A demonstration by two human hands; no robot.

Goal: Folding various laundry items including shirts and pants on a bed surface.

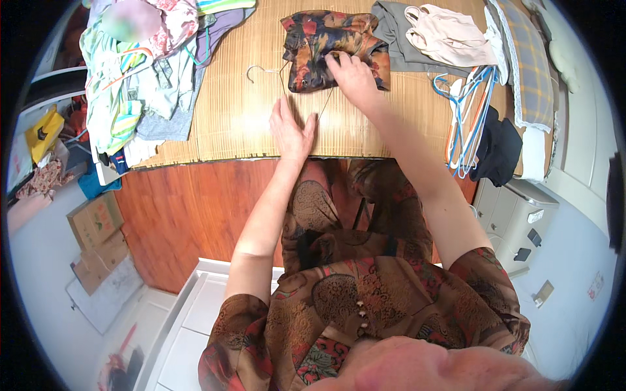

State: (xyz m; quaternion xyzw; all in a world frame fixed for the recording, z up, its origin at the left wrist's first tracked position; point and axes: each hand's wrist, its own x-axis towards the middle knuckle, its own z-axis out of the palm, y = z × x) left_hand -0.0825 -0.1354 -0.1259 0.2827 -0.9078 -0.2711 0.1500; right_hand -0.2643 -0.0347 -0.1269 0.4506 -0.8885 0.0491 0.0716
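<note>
A folded dark shirt (310, 55) with a red and tan floral pattern and a collar lies on the bamboo mat. My right hand (354, 78) is at its near edge, the fingers bent and gripping the cloth. Beside the shirt's left edge is a thin clothes hanger (270, 69), its hook pointing left and part of its frame running under the shirt. My left hand (291, 132) rests low on the mat just nearer than the shirt, fingers stretched and thumb apart, close to the hanger's thin frame. Whether it touches the frame I cannot tell.
At the left is a heap of light clothes (143, 72) with hangers among them. Grey trousers (391, 39) and a beige top (450, 36) lie at the far right. Nearer are several loose hangers (466, 111), a black cloth (499, 150) and a checked pillow (529, 72).
</note>
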